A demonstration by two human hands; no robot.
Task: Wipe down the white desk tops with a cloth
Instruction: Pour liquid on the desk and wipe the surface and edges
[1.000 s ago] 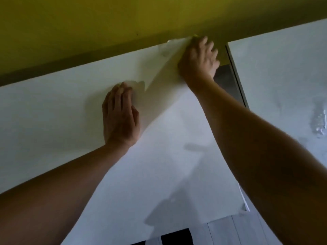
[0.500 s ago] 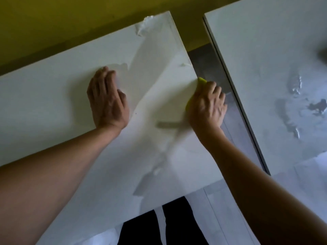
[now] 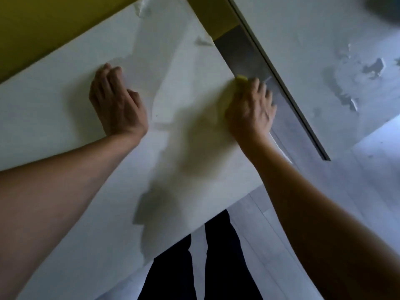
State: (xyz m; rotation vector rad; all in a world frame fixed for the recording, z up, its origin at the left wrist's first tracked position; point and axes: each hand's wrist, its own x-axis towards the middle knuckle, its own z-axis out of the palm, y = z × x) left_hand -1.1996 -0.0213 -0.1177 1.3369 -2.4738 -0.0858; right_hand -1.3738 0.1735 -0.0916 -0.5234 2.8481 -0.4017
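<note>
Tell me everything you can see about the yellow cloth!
Only a small, bright yellow bit of the cloth shows, poking out past the fingertips of the right hand. The rest is hidden under that hand, which presses it onto the white desk top right at the desk's right edge, beside the gap to the next desk. It looks soft and bunched. Its full shape and size cannot be seen.

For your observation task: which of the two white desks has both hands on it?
The left desk, against the yellow wall: left hand flat, right hand at its edge.
</note>
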